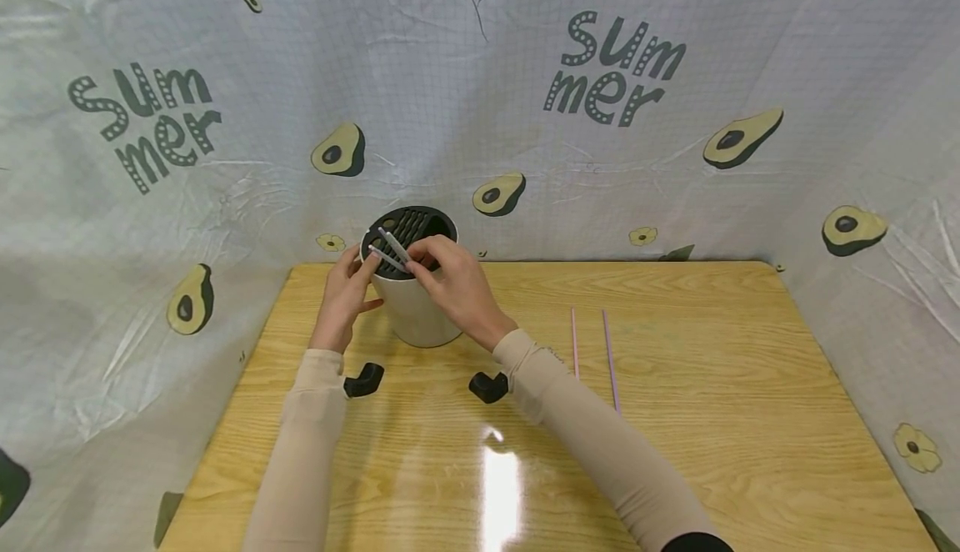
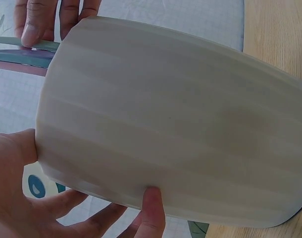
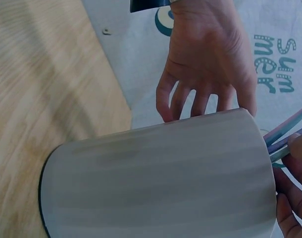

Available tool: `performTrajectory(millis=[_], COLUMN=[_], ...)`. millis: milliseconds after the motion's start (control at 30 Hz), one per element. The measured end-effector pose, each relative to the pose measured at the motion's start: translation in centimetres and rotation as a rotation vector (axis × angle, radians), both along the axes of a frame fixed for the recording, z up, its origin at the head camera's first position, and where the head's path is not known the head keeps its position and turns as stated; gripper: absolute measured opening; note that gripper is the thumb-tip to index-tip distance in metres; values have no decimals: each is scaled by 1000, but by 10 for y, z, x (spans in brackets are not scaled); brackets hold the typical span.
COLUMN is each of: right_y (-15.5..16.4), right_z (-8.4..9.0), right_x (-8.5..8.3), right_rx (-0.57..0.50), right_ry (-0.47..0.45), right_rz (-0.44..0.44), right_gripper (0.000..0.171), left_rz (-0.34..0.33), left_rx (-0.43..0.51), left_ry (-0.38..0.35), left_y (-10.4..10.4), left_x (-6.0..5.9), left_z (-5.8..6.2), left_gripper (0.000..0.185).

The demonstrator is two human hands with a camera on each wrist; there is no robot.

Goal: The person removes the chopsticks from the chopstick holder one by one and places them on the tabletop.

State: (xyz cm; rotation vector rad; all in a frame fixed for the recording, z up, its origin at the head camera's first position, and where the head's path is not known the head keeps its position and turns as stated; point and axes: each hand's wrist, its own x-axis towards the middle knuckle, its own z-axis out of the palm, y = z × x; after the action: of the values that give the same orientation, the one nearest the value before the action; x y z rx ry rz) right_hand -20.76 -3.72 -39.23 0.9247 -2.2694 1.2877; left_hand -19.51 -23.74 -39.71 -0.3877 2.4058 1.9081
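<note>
A white cylindrical holder (image 1: 420, 318) with a black slotted lid (image 1: 422, 222) stands at the table's far middle. My left hand (image 1: 343, 295) grips its left side, thumb near the rim and fingers (image 3: 190, 101) spread against the wall. My right hand (image 1: 452, 278) is over the top and pinches a few thin straws (image 1: 390, 249) that stick out up and to the left over the lid. In the left wrist view the holder (image 2: 180, 134) fills the frame, with my left hand (image 2: 22, 198) around it. In the right wrist view the straws (image 3: 289, 130) pass the holder's (image 3: 156, 183) rim.
Two thin straws, one pink (image 1: 574, 343) and one purple (image 1: 610, 357), lie side by side on the wooden table (image 1: 712, 419) to the right of my right forearm. An avocado-print cloth (image 1: 675, 160) hangs behind and on both sides of the table.
</note>
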Motion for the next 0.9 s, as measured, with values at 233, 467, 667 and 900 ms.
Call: performTrajectory(millis=[233, 467, 667, 900], right_y=[1, 1, 1, 1], right_z=[3, 6, 10, 16], right_x=[1, 2, 3, 5], right_rx=[5, -37, -104, -173], right_ry=[19, 42, 60, 58], right_rz=[-30, -27, -24, -2], right_gripper=[14, 14, 15, 16], left_rz=[2, 7, 2, 3], left_rx=[-1, 0, 5, 5], left_ry=[-3, -10, -4, -4], left_y=[0, 0, 0, 0], left_x=[-1, -1, 0, 1], left_z=[-1, -1, -1, -1], left_gripper=[62, 64, 64, 64])
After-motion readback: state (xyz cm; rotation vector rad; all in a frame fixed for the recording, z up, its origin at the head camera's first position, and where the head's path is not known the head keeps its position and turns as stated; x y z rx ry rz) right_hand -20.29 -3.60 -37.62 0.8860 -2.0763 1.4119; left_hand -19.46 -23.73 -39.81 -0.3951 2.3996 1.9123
